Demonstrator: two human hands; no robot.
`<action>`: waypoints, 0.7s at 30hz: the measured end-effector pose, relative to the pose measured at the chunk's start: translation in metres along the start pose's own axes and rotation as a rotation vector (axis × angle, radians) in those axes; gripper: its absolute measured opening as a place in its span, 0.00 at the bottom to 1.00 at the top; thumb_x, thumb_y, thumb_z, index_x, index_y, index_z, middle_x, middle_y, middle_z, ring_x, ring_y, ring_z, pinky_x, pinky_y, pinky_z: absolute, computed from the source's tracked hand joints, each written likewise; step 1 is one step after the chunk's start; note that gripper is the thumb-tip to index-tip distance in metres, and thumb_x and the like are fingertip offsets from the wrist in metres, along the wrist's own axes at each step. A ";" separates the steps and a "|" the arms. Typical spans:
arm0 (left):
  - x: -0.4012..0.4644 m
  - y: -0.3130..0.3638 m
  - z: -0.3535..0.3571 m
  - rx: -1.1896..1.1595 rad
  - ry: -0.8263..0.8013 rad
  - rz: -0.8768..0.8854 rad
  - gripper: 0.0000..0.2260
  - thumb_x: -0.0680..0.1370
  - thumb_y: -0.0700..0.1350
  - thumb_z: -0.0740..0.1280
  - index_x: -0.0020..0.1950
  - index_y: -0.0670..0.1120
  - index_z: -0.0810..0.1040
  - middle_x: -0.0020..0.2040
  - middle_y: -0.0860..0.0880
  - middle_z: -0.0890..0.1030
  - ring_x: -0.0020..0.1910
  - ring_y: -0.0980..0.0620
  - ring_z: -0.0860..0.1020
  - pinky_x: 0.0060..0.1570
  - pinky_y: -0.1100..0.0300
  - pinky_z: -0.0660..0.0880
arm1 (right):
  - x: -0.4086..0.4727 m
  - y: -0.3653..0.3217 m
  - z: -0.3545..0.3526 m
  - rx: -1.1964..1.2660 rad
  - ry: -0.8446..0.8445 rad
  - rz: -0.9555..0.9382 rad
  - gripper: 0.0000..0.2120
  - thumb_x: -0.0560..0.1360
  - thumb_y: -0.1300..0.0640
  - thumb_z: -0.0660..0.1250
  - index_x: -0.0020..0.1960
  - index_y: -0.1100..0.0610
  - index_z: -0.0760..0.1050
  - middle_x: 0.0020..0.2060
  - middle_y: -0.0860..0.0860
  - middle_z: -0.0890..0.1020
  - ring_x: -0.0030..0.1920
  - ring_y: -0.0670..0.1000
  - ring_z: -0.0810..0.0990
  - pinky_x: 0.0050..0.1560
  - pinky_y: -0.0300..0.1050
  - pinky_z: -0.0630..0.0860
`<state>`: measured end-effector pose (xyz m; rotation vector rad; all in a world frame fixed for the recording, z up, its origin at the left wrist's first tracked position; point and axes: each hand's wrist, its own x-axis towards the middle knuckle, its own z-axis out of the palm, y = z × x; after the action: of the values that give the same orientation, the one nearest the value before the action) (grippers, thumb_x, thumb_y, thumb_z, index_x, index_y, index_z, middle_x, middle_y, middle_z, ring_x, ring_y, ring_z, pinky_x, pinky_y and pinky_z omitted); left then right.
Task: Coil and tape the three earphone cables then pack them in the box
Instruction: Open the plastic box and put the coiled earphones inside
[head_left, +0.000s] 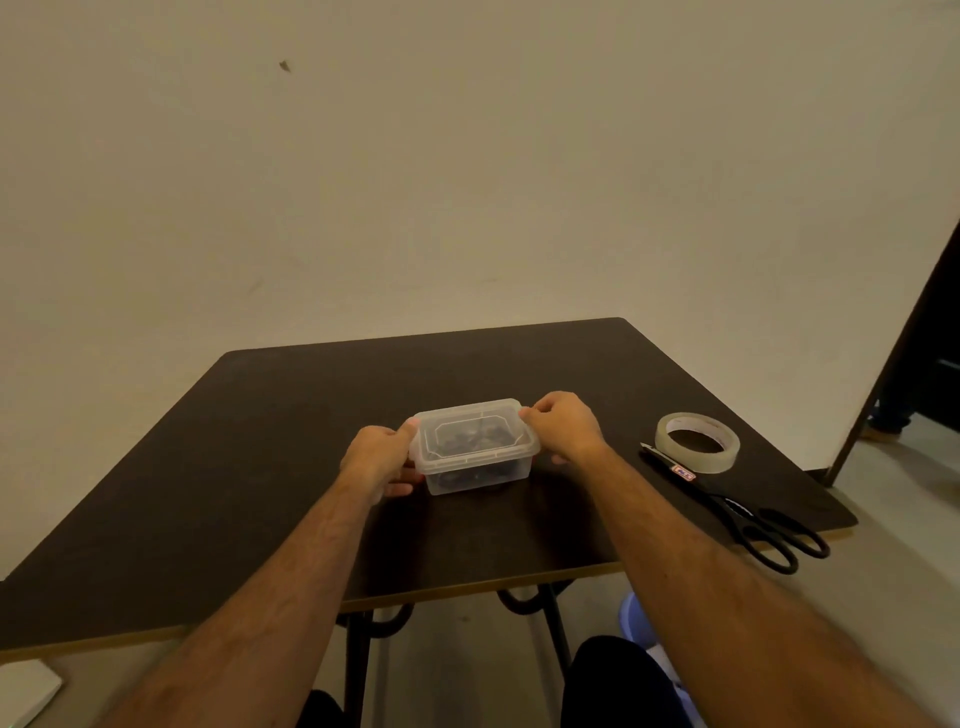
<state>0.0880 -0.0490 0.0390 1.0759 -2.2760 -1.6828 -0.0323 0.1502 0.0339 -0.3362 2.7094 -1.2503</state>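
Note:
A small clear plastic box (475, 470) with its lid on stands in the middle of the dark table (260, 467). Dark earphone cables (470, 440) show dimly through the lid and walls; how many lie inside I cannot tell. My left hand (382, 457) grips the box's left end, thumb on the lid's corner and fingers under the rim. My right hand (563, 423) grips the right end the same way, thumb pressed on the lid's edge.
A roll of clear tape (697, 441) lies at the table's right side. Black-handled scissors (737, 506) lie just in front of it, handles toward the near right edge. A wall stands behind the table. A white object (26, 688) lies on the floor at lower left.

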 end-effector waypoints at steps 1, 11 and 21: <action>0.000 0.000 0.000 -0.005 -0.002 -0.008 0.15 0.82 0.54 0.63 0.57 0.44 0.77 0.50 0.45 0.82 0.47 0.48 0.82 0.40 0.54 0.79 | 0.001 0.001 -0.002 0.012 -0.014 -0.007 0.05 0.78 0.50 0.67 0.50 0.51 0.75 0.45 0.50 0.80 0.45 0.48 0.81 0.42 0.46 0.81; 0.020 0.012 0.018 0.036 0.034 0.038 0.07 0.80 0.45 0.67 0.51 0.41 0.81 0.48 0.43 0.83 0.43 0.49 0.82 0.35 0.57 0.78 | 0.024 0.002 -0.013 -0.090 0.006 -0.044 0.03 0.77 0.56 0.69 0.50 0.53 0.80 0.44 0.50 0.81 0.41 0.48 0.81 0.44 0.44 0.82; 0.052 0.068 0.086 -0.027 0.029 0.181 0.07 0.80 0.46 0.67 0.50 0.43 0.81 0.47 0.44 0.83 0.43 0.49 0.84 0.42 0.54 0.83 | 0.078 0.024 -0.074 -0.177 0.148 -0.061 0.06 0.78 0.58 0.67 0.53 0.55 0.82 0.46 0.51 0.82 0.40 0.48 0.80 0.48 0.47 0.83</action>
<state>-0.0243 -0.0027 0.0495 0.8539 -2.2499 -1.6119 -0.1276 0.1994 0.0604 -0.3615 2.9661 -1.0920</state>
